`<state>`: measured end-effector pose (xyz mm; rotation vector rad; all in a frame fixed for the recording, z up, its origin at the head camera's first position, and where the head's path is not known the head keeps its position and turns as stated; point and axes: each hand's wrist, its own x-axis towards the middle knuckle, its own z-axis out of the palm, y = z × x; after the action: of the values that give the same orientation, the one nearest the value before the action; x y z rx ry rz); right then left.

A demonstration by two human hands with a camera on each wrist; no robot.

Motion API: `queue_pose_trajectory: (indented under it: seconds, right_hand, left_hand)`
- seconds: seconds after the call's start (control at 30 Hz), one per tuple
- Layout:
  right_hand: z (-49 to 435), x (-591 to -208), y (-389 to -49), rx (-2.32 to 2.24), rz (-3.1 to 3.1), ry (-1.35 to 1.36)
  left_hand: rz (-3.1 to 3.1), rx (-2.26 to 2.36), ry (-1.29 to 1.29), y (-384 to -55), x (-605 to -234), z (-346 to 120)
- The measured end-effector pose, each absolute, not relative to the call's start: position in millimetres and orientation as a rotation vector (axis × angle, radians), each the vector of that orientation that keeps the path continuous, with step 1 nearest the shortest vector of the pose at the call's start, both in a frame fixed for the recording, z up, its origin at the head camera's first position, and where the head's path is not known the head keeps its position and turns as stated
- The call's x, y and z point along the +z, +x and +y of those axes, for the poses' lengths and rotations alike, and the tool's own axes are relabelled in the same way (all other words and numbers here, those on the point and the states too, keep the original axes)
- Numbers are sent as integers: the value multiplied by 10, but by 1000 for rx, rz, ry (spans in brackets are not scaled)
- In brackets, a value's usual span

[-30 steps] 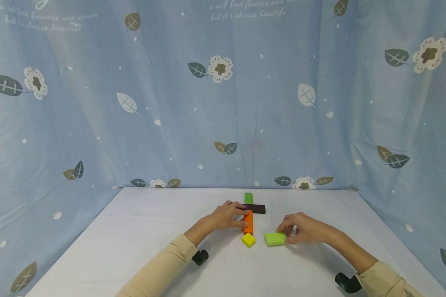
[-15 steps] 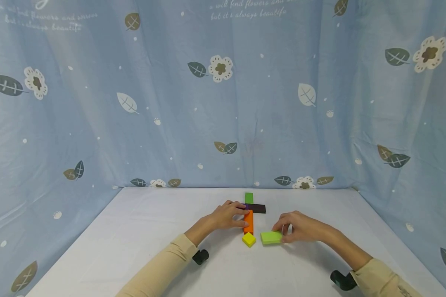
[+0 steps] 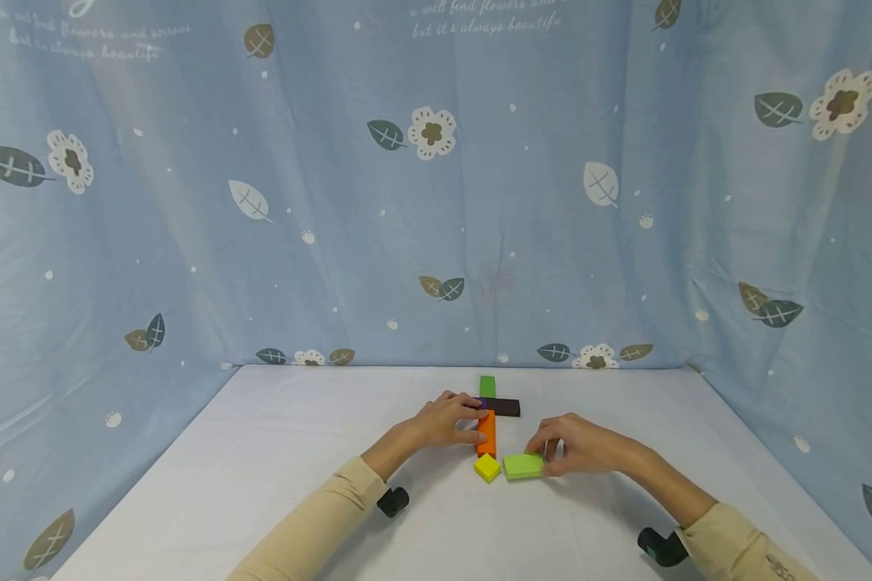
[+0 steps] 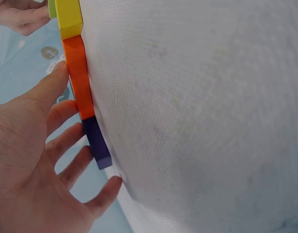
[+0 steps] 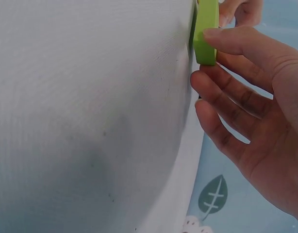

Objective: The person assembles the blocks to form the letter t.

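My left hand (image 3: 442,423) rests at the orange block (image 3: 487,437), thumb on its near part and fingers spread toward the purple block (image 4: 96,141) beyond it. The hand hides much of the purple one in the head view. With thumb and fingertips my right hand (image 3: 587,445) pinches the right end of a flat light green block (image 3: 521,466). Its left end lies close beside a yellow block (image 3: 488,468), which is turned cornerwise at the orange block's near end. Past the orange lie a dark block (image 3: 505,407), crosswise, and a green block (image 3: 488,386).
A white cloth (image 3: 320,411) covers the table. Behind it and at both sides hangs a blue curtain (image 3: 334,242) with leaf and flower prints. Black wrist cameras (image 3: 393,502) sit under both forearms.
My right hand has moved left along the table with the light green block, bringing it from well apart to close beside the yellow block. The left hand has stayed in place.
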<state>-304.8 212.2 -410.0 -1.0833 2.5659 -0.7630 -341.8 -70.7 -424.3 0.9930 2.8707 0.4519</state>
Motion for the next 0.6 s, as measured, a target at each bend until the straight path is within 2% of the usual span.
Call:
queue_pose_trajectory:
  seconds: [0.6]
  right_hand:
    - [2100, -4128, -3064, -794, 2561, -1103]
  left_hand:
    - [2879, 426, 978, -3410, -4240, -701]
